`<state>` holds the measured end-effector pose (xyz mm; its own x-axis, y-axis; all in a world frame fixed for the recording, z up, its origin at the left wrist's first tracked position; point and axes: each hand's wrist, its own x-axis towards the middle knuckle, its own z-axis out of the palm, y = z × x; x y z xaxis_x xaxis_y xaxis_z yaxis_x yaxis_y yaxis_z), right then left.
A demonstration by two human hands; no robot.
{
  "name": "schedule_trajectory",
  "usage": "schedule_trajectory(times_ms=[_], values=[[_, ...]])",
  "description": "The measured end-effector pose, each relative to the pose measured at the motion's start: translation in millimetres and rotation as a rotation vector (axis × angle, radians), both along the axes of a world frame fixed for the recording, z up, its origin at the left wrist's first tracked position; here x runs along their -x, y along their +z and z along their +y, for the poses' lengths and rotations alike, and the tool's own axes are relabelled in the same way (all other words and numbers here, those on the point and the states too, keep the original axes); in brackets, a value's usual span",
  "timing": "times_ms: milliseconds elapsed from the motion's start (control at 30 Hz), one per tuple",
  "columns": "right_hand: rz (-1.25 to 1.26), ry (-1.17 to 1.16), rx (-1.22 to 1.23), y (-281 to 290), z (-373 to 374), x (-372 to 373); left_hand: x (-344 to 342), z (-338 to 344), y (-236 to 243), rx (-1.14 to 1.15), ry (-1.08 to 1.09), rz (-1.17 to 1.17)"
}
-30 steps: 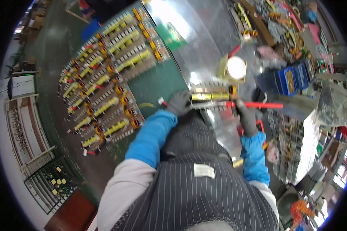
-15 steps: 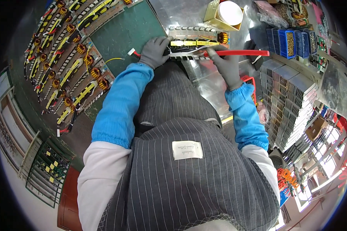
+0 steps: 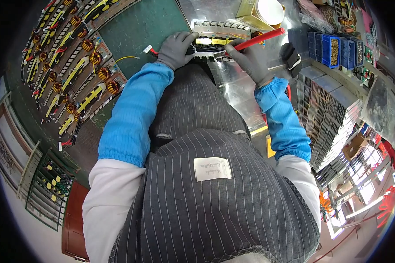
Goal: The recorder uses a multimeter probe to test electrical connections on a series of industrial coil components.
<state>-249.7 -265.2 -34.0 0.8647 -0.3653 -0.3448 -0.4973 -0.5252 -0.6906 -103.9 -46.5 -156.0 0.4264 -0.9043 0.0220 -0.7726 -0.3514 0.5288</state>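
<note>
A narrow circuit board assembly [image 3: 221, 30] lies crosswise at the top middle, with a row of metal tabs, yellow-wrapped parts [image 3: 210, 41] and black and white wires. My left hand [image 3: 175, 50], in a grey glove, grips its left end, thumb and fingers on either side. A white plug [image 3: 148, 49] on red and black wires pokes out left of that hand. My gloved right hand [image 3: 252, 63] is closed round a long red-handled tool [image 3: 261, 38], which slants up to the right. The tool's working end is at the board's near edge, too small to make out.
Rows of similar boards with copper coils [image 3: 104, 73] fill the left bench. A box with a white round tub [image 3: 270, 11] stands behind the board. Blue bins [image 3: 330, 50] of small parts and stacked metal pieces [image 3: 324, 96] are on the right. A black object [image 3: 290, 57] lies near my right hand.
The red handle has swung from nearly level to slanting up to the right. My right hand has shifted slightly left; the left hand still grips the board's left end.
</note>
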Motion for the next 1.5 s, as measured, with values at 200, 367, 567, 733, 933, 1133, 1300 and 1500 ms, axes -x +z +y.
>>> schedule_trajectory(times_ms=[200, 367, 567, 733, 933, 1133, 1300, 1500], values=[[0.025, 0.043, 0.022, -1.1, -2.0, -3.3, 0.6, 0.2, -1.4, 0.016, 0.003, 0.001], [0.025, 0.086, -0.029, -3.9, -7.1, -0.9, 0.8, 0.4, -1.6, 0.018, 0.003, 0.002], [-0.006, -0.021, -0.162, 14.6, -3.0, 0.0, 0.3, 0.5, -3.2, 0.003, 0.001, -0.006], [-0.140, -0.131, -0.156, -9.4, 17.7, 12.2, 0.5, -1.3, -0.9, 0.013, -0.002, -0.010], [-0.181, -0.012, -0.063, -14.9, 27.2, 10.2, 1.4, -0.2, -0.7, 0.037, 0.006, -0.017], [-0.134, 0.058, -0.110, -1.2, 16.4, 5.6, 1.7, 1.6, -2.7, 0.017, 0.008, -0.003], [-0.045, -0.132, -0.301, 2.2, 32.2, 1.7, 2.4, -0.2, -3.3, -0.011, 0.007, 0.008], [-0.178, -0.002, -0.030, -16.9, 48.8, -2.6, 3.4, 0.2, -6.6, 0.001, 0.029, -0.025]])
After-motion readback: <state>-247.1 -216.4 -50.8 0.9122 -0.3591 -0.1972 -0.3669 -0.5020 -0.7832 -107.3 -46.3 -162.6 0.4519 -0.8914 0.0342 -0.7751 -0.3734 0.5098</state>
